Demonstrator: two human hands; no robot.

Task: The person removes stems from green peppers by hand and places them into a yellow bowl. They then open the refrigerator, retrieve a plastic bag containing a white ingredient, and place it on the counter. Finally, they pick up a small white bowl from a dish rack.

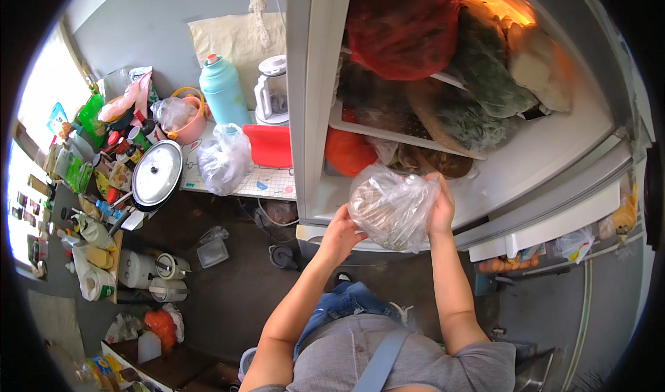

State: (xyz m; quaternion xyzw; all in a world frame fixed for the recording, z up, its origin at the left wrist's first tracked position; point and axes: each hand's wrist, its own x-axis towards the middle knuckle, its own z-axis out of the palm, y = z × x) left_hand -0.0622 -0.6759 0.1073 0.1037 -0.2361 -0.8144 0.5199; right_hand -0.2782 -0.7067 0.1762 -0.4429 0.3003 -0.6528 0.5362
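Note:
A clear plastic bag (389, 210) with brownish contents is held up in front of the open refrigerator (519, 158). My right hand (441, 205) grips the bag's upper right side. At its lower left side, my left hand (340, 236) touches the plastic with fingers spread. Behind the bag, a round orange item (350, 152) and more bagged food lie on the lowest level. A white-edged shelf (400, 132) above carries dark and leafy bagged goods. Higher up hangs a large red plastic bag (402, 28), beside a bag of green vegetables (486, 59).
The refrigerator door at right holds eggs (509, 263) and bags. On the left table stand a turquoise thermos (224, 90), a blender jug (273, 90), a red container (268, 146) and a plastic bag (223, 161). A lidded pan (156, 176) is farther left; a plastic box (212, 253) lies on the floor.

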